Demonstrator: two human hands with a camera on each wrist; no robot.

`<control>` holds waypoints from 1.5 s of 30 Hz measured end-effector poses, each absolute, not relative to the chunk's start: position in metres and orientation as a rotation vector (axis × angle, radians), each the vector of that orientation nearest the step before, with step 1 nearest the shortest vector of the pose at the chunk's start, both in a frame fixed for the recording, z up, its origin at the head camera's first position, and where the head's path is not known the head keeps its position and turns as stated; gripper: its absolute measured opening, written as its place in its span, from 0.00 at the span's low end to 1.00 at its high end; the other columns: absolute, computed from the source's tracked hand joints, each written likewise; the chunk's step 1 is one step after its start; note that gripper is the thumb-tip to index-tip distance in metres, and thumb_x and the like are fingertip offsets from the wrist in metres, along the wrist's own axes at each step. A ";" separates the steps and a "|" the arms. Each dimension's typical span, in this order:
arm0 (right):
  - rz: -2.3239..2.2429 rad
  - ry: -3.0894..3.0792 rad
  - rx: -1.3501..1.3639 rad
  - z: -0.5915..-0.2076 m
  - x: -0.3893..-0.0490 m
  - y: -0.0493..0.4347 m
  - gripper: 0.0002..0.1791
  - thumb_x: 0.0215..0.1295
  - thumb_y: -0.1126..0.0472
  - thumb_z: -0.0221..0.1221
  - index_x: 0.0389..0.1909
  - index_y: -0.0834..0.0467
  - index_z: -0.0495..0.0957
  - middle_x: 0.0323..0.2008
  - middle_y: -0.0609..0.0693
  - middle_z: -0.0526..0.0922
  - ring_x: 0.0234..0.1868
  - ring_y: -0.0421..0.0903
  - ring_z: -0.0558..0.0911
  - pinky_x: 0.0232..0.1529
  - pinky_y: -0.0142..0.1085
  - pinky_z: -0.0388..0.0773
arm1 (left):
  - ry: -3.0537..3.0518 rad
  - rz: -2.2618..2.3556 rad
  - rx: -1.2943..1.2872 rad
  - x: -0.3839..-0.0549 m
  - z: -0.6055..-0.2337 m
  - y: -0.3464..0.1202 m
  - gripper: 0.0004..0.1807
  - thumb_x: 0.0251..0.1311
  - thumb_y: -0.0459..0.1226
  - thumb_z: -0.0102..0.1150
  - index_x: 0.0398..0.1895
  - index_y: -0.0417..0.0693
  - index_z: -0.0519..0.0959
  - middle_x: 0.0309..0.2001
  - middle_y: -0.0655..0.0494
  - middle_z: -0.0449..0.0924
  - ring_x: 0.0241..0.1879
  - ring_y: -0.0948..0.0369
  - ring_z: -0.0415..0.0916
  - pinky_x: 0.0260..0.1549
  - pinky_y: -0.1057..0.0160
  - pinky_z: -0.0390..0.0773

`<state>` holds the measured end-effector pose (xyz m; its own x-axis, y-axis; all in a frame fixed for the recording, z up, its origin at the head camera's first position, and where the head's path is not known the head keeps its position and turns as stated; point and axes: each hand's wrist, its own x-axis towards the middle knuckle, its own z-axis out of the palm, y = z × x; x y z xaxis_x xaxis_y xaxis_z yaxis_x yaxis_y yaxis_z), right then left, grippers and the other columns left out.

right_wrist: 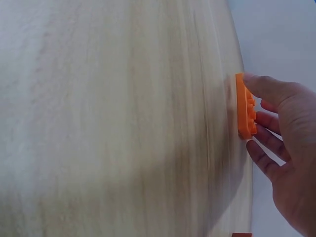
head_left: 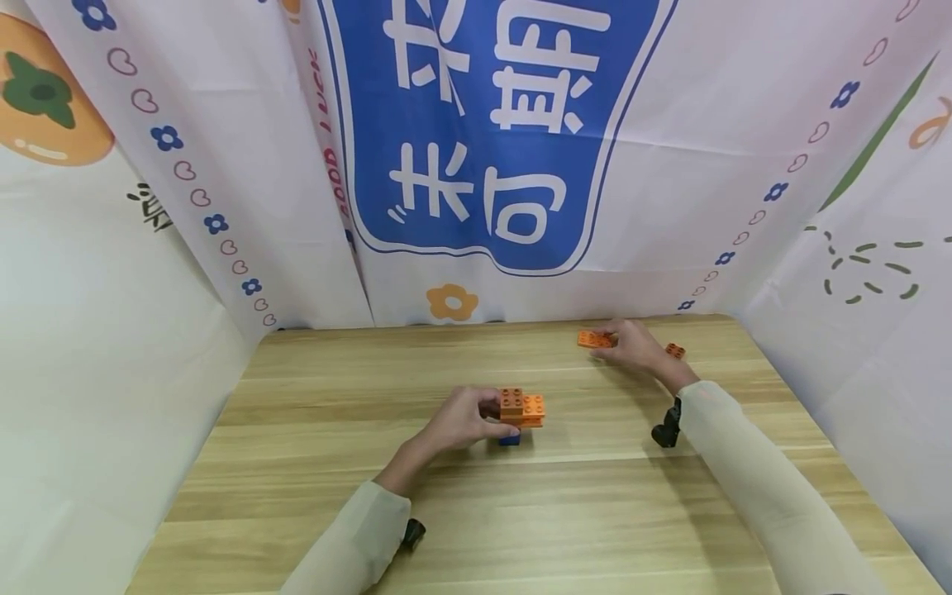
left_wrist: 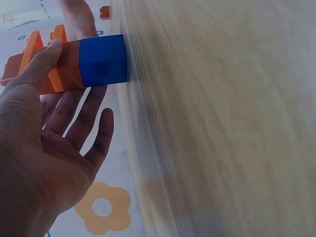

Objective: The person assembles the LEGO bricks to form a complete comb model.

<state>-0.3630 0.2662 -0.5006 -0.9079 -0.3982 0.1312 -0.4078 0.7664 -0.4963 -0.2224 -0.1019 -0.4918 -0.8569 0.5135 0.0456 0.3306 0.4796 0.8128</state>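
Note:
My left hand (head_left: pixel 463 420) grips a stack of toy building bricks (head_left: pixel 511 402) near the middle of the table, with the thumb across its side. The left wrist view shows a blue brick (left_wrist: pixel 103 60) at the stack's bottom, then brown bricks and orange plates that jut out to one side. At the back right, my right hand (head_left: pixel 630 345) holds a flat orange brick (head_left: pixel 592 340) between thumb and fingers. Seen from the right wrist, this orange brick (right_wrist: pixel 243 106) is studded and sits low at the tabletop, the thumb on one end.
A small brown brick (head_left: pixel 675 350) lies behind the right wrist, near the table's back right. The wooden table (head_left: pixel 335 372) ends at a printed white cloth (head_left: pixel 297 281) hung behind and along both sides.

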 end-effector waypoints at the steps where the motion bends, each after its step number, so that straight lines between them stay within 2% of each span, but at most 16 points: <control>1: 0.827 -2.931 0.676 -0.501 -0.364 0.266 0.29 0.65 0.56 0.74 0.61 0.68 0.82 0.58 0.66 0.85 0.59 0.65 0.82 0.60 0.60 0.78 | 2.521 1.318 0.731 -0.223 -0.492 -0.102 0.13 0.60 0.44 0.80 0.41 0.51 0.87 0.42 0.59 0.89 0.41 0.65 0.85 0.42 0.64 0.85; 6: 0.798 -2.917 0.695 -0.505 -0.367 0.266 0.29 0.65 0.57 0.75 0.61 0.69 0.82 0.56 0.67 0.86 0.56 0.63 0.83 0.57 0.59 0.79 | 2.521 1.316 0.727 -0.223 -0.493 -0.102 0.13 0.60 0.44 0.80 0.41 0.51 0.87 0.42 0.59 0.89 0.41 0.65 0.85 0.42 0.64 0.85; 15: 0.804 -2.903 0.710 -0.510 -0.370 0.264 0.27 0.64 0.61 0.75 0.61 0.70 0.82 0.57 0.67 0.85 0.58 0.64 0.83 0.61 0.59 0.77 | 2.518 1.322 0.726 -0.223 -0.494 -0.102 0.13 0.60 0.44 0.80 0.42 0.51 0.87 0.42 0.59 0.89 0.41 0.65 0.85 0.42 0.64 0.85; 29: 0.865 -2.810 0.779 -0.519 -0.371 0.263 0.19 0.63 0.66 0.74 0.54 0.67 0.87 0.53 0.64 0.88 0.57 0.64 0.84 0.59 0.59 0.79 | 2.512 1.333 0.732 -0.224 -0.494 -0.102 0.13 0.60 0.44 0.80 0.42 0.50 0.87 0.42 0.59 0.89 0.41 0.64 0.85 0.41 0.64 0.86; 38: 0.899 -2.792 0.815 -0.518 -0.366 0.264 0.18 0.62 0.66 0.76 0.52 0.67 0.87 0.50 0.63 0.89 0.52 0.61 0.86 0.53 0.56 0.83 | 2.503 1.338 0.731 -0.224 -0.494 -0.102 0.13 0.59 0.43 0.80 0.42 0.50 0.87 0.43 0.58 0.89 0.42 0.64 0.86 0.42 0.64 0.86; 45: 0.881 -2.832 0.784 -0.509 -0.357 0.261 0.19 0.62 0.63 0.76 0.53 0.65 0.87 0.52 0.62 0.89 0.53 0.59 0.86 0.53 0.55 0.82 | 2.497 1.351 0.733 -0.224 -0.493 -0.101 0.13 0.59 0.43 0.80 0.42 0.50 0.87 0.42 0.59 0.90 0.42 0.64 0.86 0.42 0.65 0.86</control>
